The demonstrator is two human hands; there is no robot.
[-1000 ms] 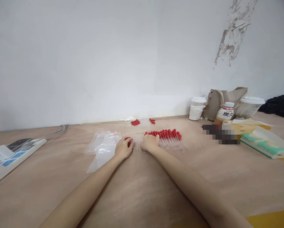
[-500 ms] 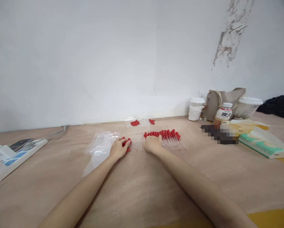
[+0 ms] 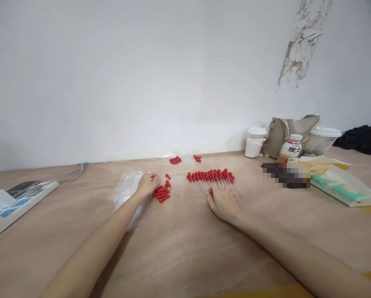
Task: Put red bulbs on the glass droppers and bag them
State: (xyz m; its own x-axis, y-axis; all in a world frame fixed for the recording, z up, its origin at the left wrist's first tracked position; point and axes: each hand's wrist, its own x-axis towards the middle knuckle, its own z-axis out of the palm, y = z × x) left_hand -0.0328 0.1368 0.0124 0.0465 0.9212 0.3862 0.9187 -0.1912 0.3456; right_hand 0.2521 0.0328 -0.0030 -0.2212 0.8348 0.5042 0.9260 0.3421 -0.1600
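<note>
My left hand (image 3: 147,184) is at the right edge of a clear plastic bag (image 3: 126,186), its fingers curled together and seemingly pinching the film. Close by its fingertips lies a loose pile of red rubber bulbs (image 3: 161,193). Right of the pile, thin clear glass tubes (image 3: 178,187) lie side by side. My right hand (image 3: 223,203) rests palm down over the tube ends of a row of red-capped droppers (image 3: 211,175). Its fingers are partly stretched out, with no object visible in them; some fingertips are hard to see against the tubes.
By the wall lies another clear bag with red bulbs (image 3: 175,160) and tubes. At left is a power strip (image 3: 30,203) with a phone. To the right stand a lidded cup (image 3: 255,142), a bottle (image 3: 290,149), a grey bag (image 3: 270,145) and a green tissue pack (image 3: 343,188).
My left hand has moved left off the red bulbs onto the plastic bag, which has shifted and crumpled. My right hand has slid right and nearer me along the dropper row, its fingers loosened.
</note>
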